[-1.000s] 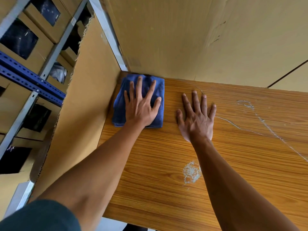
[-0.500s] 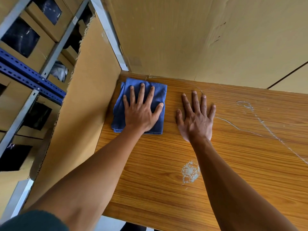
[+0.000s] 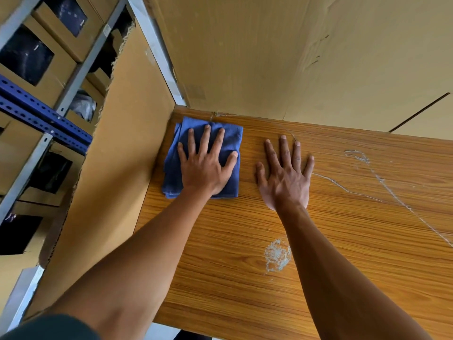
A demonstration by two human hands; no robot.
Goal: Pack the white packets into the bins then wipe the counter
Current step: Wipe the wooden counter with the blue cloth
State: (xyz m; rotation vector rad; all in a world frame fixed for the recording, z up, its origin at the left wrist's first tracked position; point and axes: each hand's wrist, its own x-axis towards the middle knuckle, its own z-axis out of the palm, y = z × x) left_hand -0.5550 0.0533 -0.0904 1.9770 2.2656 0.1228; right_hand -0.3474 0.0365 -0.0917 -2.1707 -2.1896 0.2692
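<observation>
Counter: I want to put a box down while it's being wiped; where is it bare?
The counter is bare right of the right hand, and near its front edge between the forearms. The far left corner is crowded: the left hand presses the cloth against the cardboard wall.

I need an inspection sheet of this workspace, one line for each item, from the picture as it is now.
Surface: wooden counter, with a whitish scuffed patch and thin pale lines at the right.
Job's things: folded blue cloth in the far left corner; white packets nothing seen.
Clutter: nothing seen.
Hands: left hand pressed flat on the cloth; right hand flat on bare wood, holding nothing.
Cables: nothing seen.
Surroundings: cardboard walls at left and behind; metal shelf with cardboard bins at left.
</observation>
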